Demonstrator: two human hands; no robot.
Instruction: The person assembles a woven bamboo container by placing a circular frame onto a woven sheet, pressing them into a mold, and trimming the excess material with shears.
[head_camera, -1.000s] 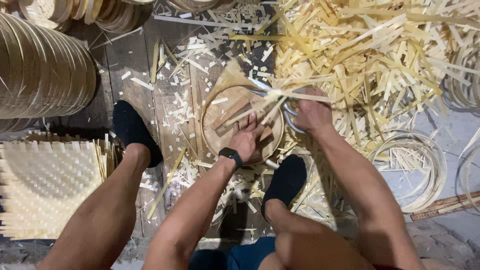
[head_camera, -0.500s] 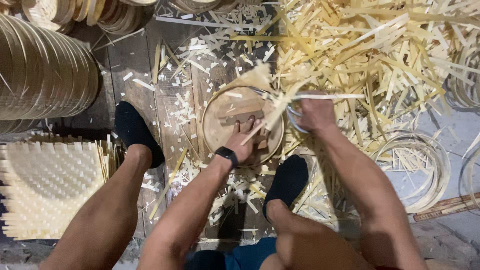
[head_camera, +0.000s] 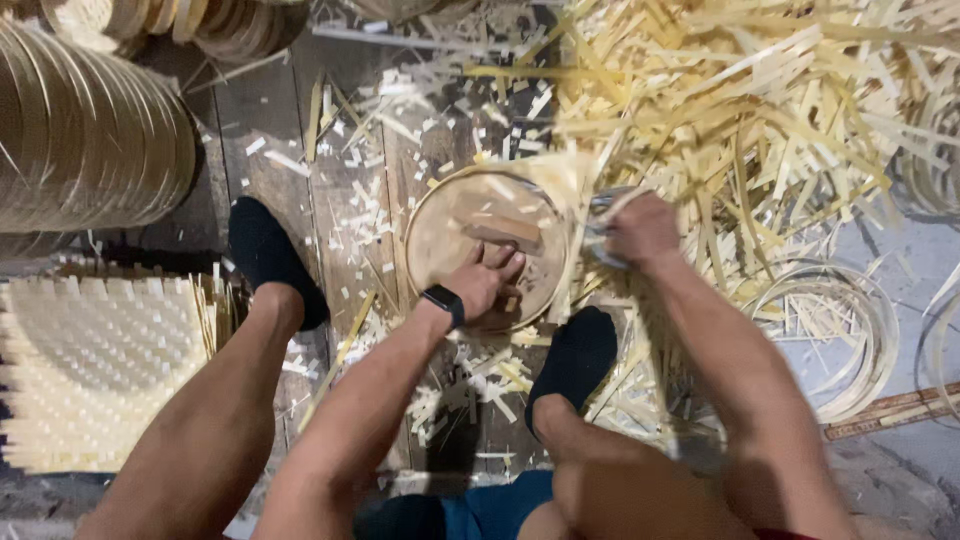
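My left hand (head_camera: 487, 283) pressed flat, fingers spread, on the round bamboo tray (head_camera: 485, 243). My right hand (head_camera: 640, 228) was closed on a blurred tool (head_camera: 602, 230) at its right rim. Firm downward pressure seemed best for steadying the trimming.

A round, shallow woven bamboo tray (head_camera: 480, 245) lies flat on the plank floor at the centre of the frame, pale tan, its thin hoop rim upward; a short wooden piece rests inside it; a pale bamboo strip (head_camera: 572, 255) runs down its right edge, curved and blurred.
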